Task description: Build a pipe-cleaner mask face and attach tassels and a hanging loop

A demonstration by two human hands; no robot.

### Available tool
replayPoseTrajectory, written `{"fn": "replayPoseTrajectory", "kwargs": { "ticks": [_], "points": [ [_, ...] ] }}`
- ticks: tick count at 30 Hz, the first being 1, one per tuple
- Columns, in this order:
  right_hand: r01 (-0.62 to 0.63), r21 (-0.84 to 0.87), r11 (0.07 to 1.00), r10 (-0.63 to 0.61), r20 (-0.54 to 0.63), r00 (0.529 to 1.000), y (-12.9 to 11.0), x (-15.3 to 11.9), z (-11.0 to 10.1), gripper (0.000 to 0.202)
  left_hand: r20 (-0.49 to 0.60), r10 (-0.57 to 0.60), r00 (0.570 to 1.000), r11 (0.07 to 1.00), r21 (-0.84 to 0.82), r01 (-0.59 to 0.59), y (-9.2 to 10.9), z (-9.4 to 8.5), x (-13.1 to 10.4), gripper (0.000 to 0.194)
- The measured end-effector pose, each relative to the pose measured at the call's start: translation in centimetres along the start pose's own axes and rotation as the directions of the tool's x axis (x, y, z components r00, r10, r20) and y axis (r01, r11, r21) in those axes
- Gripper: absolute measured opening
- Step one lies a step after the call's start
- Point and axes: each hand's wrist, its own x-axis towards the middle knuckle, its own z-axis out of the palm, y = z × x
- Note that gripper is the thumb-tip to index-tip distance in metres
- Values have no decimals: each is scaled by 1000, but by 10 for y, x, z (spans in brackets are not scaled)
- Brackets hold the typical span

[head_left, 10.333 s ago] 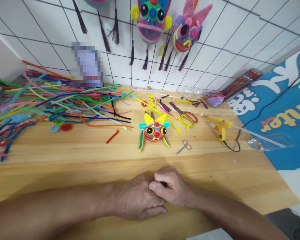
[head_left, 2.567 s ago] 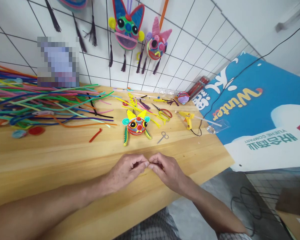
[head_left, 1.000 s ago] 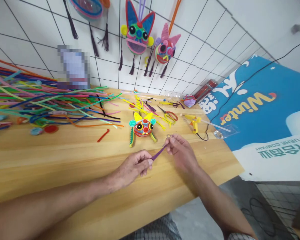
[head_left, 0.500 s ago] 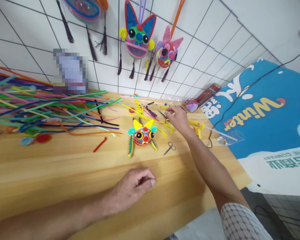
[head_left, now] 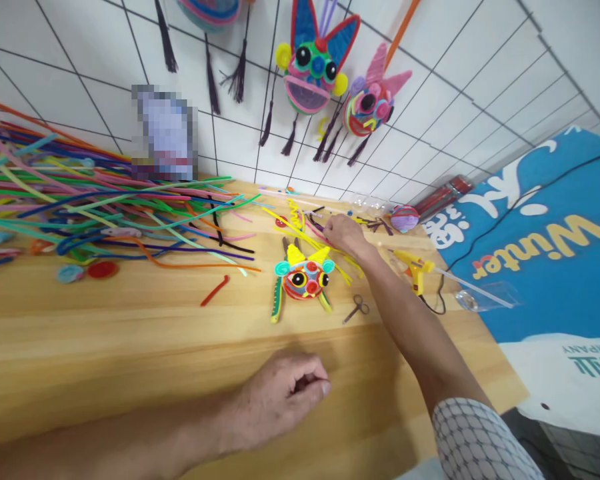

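Observation:
My left hand [head_left: 293, 397] rests low over the front of the table, fingers curled into a loose fist and nothing showing in it. Farther back, my right hand [head_left: 345, 235] reaches down among craft bits, its fingers bent together; whatever they pinch is hidden. Yellow pipe cleaners [head_left: 347, 263] lie right beside it, and a dark tassel [head_left: 318, 225] is close to its fingertips. Between my hands lies a small mask [head_left: 307, 280] with yellow horns, turquoise ears and big eyes, on pliers with green-and-yellow handles [head_left: 276, 303]. Small scissors [head_left: 357, 308] lie to the right of it.
A large heap of coloured pipe cleaners [head_left: 110, 207] covers the left back. A yellow glue gun [head_left: 417, 267] with its cord lies at right, near a striped purple ball [head_left: 404, 219]. Finished masks [head_left: 310, 80] hang on the wall grid. One red pipe-cleaner piece [head_left: 214, 291] lies alone.
My right hand has shifted left along the back of the table, toward the tassel and yellow pipe cleaners. My left hand keeps its curled pose. The whole view has swung slightly left.

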Motion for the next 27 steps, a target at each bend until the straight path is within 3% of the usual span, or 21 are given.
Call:
{"fn": "replayPoseTrajectory", "kwargs": {
  "ticks": [7, 11, 14, 19, 22, 27],
  "points": [
    [-41, -20, 999, 38, -134, 990, 24, -6, -33, 26, 10, 37, 999, 999, 31, -37, 1, -1, 0, 18],
    [-26, 8, 1000, 27, -233, 972, 35, -14, -42, 24, 13, 48, 999, 998, 45, -48, -1, -1, 0, 18],
    [-3, 115, 993, 39, -321, 946, 44, -16, -46, 25, 19, 60, 998, 997, 46, -60, -1, -1, -1, 18],
    [-13, 403, 915, 164, -345, 924, 62, -28, -60, 15, 24, 49, 999, 998, 34, -49, 0, -2, 0, 19],
    [63, 643, 763, 222, -353, 909, 65, -57, -71, 16, 21, 58, 998, 998, 5, -58, 0, -2, 0, 20],
    [171, 741, 649, 96, -303, 948, 49, -143, -70, 22, -44, 60, 997, 997, -46, -62, 2, -2, -3, 28]
  ]
}}
